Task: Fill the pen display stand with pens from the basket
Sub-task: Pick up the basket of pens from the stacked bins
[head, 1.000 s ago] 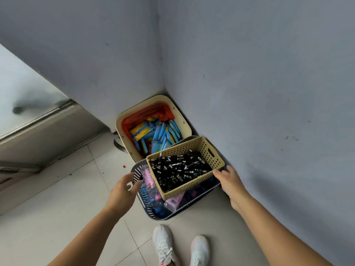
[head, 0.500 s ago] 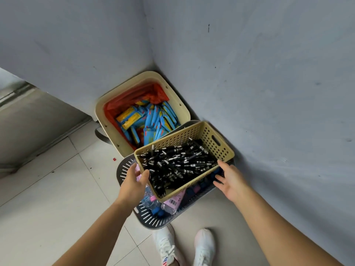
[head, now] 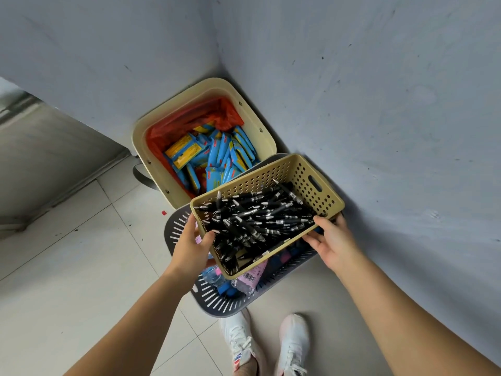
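Observation:
A yellow perforated basket (head: pixel 311 180) holds several black pens (head: pixel 257 221) with silver tips. It is tilted above a grey slotted basket in the room's corner. My left hand (head: pixel 191 246) grips the yellow basket's left rim, thumb over the edge. At the right long side, my right hand (head: pixel 332 241) holds the rim with its thumb on top and fingers underneath. No pen display stand is in view.
The grey slotted basket (head: pixel 217 299) beneath holds pink and blue packets. Behind it a cream bin (head: pixel 206 88) with a red liner holds several blue and yellow packs. Grey walls meet in the corner. My white shoes (head: pixel 267 346) stand on the tiled floor.
Both hands reached the yellow basket and closed on its rims. The basket now sits higher and closer to me, tilted, off the grey basket.

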A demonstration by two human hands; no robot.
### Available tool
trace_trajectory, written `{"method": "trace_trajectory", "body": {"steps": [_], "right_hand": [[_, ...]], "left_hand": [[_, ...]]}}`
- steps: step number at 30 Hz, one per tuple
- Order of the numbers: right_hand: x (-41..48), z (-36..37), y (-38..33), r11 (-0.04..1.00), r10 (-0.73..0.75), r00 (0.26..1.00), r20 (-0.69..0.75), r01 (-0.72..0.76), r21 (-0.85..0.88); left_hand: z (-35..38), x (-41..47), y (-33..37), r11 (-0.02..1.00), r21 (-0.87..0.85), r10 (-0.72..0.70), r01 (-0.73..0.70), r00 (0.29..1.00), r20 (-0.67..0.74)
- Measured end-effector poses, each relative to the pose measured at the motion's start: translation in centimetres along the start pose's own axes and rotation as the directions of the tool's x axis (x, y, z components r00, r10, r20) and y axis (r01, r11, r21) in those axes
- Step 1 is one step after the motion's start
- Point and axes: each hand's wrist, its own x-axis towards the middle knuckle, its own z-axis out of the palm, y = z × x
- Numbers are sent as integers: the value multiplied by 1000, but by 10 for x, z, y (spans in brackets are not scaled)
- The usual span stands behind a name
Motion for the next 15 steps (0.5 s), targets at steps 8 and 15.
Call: {"method": "trace_trajectory", "body": {"steps": [8,15], "right_hand": [[-29,2,-2,997,-81,997,-2,81,-6],[-84,13,-30,989,-134,991,11,134,-66]], "left_hand": [[-7,-29,-11,995,-7,100,-101,992,-71],[-24,-74,15,988,-44,144,-147,987,-75]]}}
